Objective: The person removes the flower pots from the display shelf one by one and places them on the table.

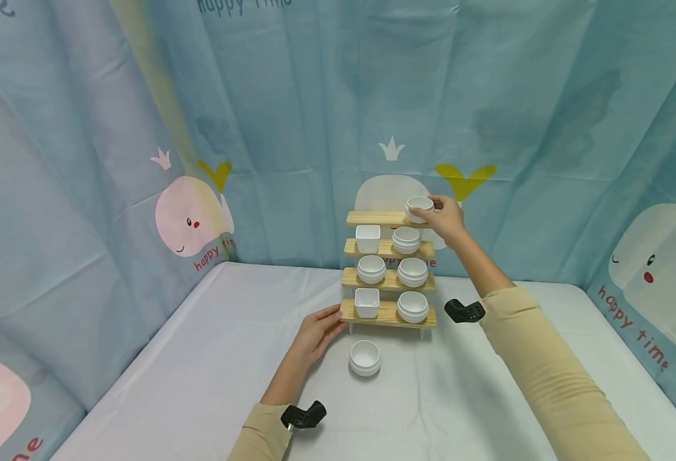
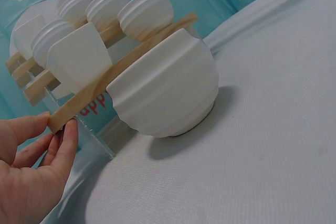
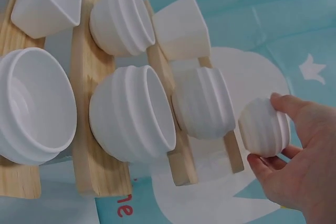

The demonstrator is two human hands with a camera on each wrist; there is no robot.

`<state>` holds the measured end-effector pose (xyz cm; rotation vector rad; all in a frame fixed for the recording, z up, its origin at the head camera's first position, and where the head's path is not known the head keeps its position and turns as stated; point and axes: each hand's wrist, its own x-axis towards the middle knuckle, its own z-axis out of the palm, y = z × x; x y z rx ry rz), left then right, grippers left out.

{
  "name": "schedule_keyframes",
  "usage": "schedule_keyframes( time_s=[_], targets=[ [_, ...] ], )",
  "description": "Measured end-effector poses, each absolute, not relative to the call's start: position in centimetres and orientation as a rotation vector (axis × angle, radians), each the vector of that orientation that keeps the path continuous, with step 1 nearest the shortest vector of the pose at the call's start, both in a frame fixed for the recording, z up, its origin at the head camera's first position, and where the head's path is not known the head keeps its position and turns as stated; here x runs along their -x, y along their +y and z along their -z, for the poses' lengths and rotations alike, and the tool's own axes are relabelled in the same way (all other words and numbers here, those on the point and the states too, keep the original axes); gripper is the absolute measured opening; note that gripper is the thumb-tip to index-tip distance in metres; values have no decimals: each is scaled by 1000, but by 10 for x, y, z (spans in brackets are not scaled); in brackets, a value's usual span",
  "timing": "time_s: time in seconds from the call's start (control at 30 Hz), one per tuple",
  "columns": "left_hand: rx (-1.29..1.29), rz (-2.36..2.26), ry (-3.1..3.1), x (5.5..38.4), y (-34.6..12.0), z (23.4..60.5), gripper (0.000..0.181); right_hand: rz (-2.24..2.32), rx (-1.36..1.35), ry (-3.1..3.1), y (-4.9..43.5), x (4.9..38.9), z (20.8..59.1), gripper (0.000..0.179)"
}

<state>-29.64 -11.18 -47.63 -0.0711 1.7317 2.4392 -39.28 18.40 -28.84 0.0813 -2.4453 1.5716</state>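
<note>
Pinching at left: left grip [image 1: 317,333], thumb and fingers on the bottom board's [image 1: 388,311] left end.
Front bowl [image 1: 365,367]: upright on the bench [image 1: 228,371], near the tiered stand [image 1: 391,280].
Lower three boards [image 1: 385,248]: two white pots [image 1: 367,239] each.
Right grip [image 1: 449,223]: pinches the top bowl [image 1: 420,203] by the top board's [image 1: 372,219] right end; contact unclear.

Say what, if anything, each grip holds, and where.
Right grip: a round bowl, by its sides. Left grip: the bottom shelf, by its left end.

Bright head view; dimmer, greyer wrist views, soft shadows [image 2: 227,99].
</note>
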Motion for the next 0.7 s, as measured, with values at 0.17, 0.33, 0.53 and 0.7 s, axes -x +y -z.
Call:
schedule_keyframes(
  time_s=[0.17, 0.33, 0.53, 0.7],
  targets=[
    [72, -2442, 1726, 296, -112, 476, 42, -1570, -77, -2448, 186, 392, 289, 72],
    [56, -2436, 1733, 296, -112, 477, 43, -1582, -78, -2447, 187, 388, 288, 71],
    [46, -2423, 1743, 297, -112, 477, 43, -1561, -83, -2454, 188, 384, 287, 70],
    [68, -2424, 1742, 297, -112, 476, 42, -1552, -83, -2456, 190, 381, 286, 70]
  ],
)
